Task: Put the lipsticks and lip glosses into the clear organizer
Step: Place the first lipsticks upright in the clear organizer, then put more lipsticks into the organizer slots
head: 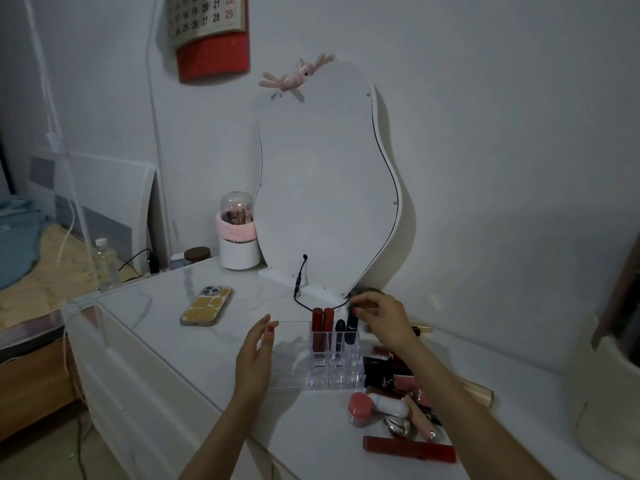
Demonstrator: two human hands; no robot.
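White marble-look dresser top is sitting under dim light, w/ a wavy mirror leaning on the wall behind and a phone lying face-down off to the left. Clear organizer is standing mid-table; two red tubes and a couple of dark lipsticks are already standing upright in its back slots, front slots looking unfilled. Right hand is pinching the cap of a black lipstick, fingers clamped on its top as it's sitting in the back-right slot. Left hand is hovering beside the organizer's left wall, fingers relaxed and apart, holding nothing. Remaining lipsticks and glosses are lying in a heap just right of the organizer. They're prob light, rigid, smooth-sided tubes, slippery-ish; best pinched mid-barrel or at the cap and dropped in vertical. Organizer looks light and likely to slide, so bracing it makes sense.
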